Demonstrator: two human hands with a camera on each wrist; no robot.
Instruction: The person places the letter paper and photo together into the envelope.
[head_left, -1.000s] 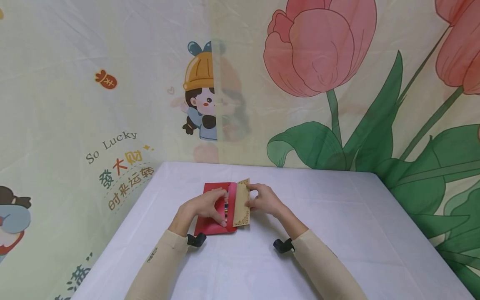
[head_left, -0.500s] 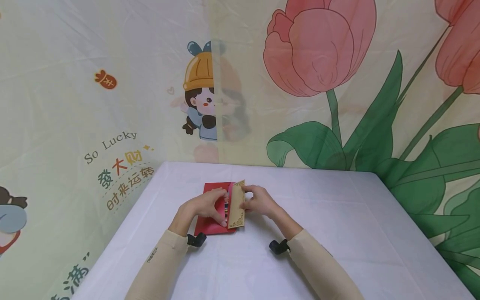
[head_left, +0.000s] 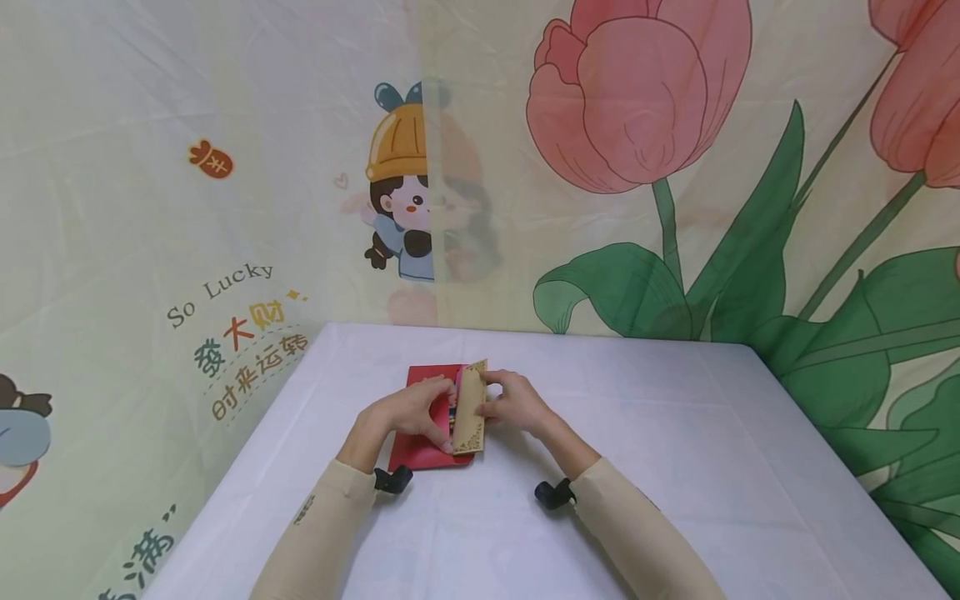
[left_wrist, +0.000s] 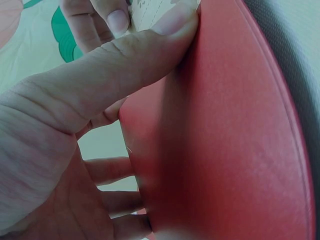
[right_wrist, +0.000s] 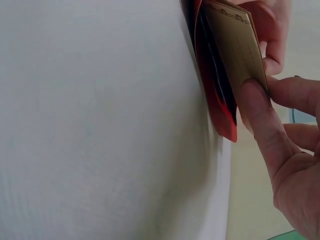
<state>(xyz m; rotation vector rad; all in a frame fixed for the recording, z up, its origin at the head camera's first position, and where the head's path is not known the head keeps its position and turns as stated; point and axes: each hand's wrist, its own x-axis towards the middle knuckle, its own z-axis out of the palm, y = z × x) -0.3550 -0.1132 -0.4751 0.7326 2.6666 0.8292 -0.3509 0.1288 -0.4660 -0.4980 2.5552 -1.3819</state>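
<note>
A red envelope (head_left: 420, 452) lies on the white table with its open side to the right. My left hand (head_left: 401, 410) grips it, thumb at the near end of the opening and fingers at the far end. In the left wrist view, the thumb lies across the edge of the smooth red envelope (left_wrist: 240, 125). My right hand (head_left: 519, 404) pinches a tan card (head_left: 471, 408) with ornate brown corners, between thumb and fingers. The right wrist view has the card (right_wrist: 232, 42) tilted at the mouth of the envelope, with its left edge hidden there.
A white cloth covers the table (head_left: 637, 467). Behind it hangs a printed curtain (head_left: 480, 167) with tulips and cartoon figures. Black camera mounts sit on both wrists.
My right hand has moved left with the tan card, which now covers more of the envelope's open edge. The left hand and the envelope have stayed in place.
</note>
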